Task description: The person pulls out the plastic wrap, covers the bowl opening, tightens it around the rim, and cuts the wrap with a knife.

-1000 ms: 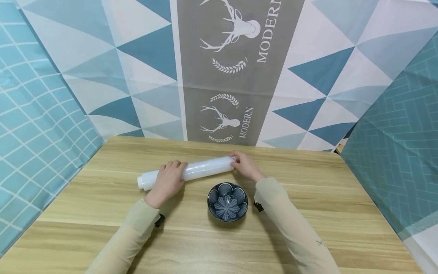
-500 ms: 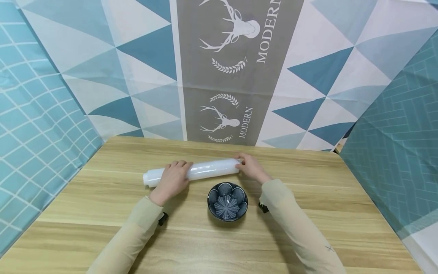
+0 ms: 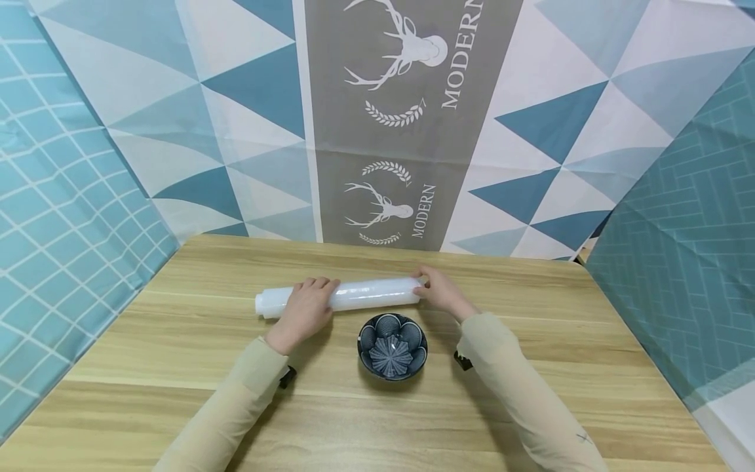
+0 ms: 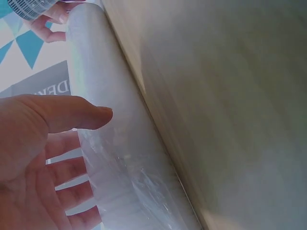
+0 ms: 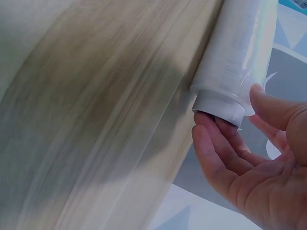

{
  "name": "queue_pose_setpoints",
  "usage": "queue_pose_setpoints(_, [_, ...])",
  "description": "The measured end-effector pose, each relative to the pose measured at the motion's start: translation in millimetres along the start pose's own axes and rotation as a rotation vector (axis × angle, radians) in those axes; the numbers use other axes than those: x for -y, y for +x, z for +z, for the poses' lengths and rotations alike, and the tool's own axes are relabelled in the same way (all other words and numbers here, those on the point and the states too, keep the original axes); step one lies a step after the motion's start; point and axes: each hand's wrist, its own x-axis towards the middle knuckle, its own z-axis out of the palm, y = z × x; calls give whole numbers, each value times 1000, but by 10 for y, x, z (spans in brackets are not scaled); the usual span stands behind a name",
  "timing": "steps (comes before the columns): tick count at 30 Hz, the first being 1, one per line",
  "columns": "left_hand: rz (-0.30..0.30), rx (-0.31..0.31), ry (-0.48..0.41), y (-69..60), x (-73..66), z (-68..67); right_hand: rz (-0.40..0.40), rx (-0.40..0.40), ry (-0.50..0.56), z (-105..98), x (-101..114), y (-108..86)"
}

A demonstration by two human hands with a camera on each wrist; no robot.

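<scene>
One hand (image 3: 303,309) over roll (image 3: 374,293), another (image 3: 440,292) at end (image 5: 219,106)

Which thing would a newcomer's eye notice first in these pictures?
Probably the larger white deer head, printed on the grey panel behind the wooden table. Next, the long cling film roll towards the table's far edge, gripped by the left hand, with the right hand at its right end. Then the dark blue bowl, on the roll's near side.

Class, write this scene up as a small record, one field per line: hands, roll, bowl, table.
Left hand: grips the white roll left of its middle
Right hand: holds the roll's right end
Roll position: crosswise, left end slightly nearer the viewer
Dark bowl: upright, apart from the roll, nearer the viewer
Table: wood-grain surface
</scene>
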Motion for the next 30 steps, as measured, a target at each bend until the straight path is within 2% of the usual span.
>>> queue_pose_setpoints(8, [10, -1, -9, 21, -45, 6, 12, 14, 55, -22, -60, -53])
queue_pose_setpoints(12, [23, -6, -13, 36, -63, 24, 32, 17, 64, -47, -69, -97])
queue_pose_setpoints(17, [39, -12, -13, 43, -84, 35, 18, 16, 57, -74, -81, -148])
queue_pose_setpoints(19, [40, 2, -17, 45, -89, 37, 4, 17, 53, -79, -100, -160])
queue_pose_setpoints(24, [50, 40, -27, 49, -102, 36, 25, 22, 55, -86, -145, -196])
queue_pose_setpoints(30, [73, 51, -31, 49, -128, 34, 18, 28, 63, -120, -152, -268])
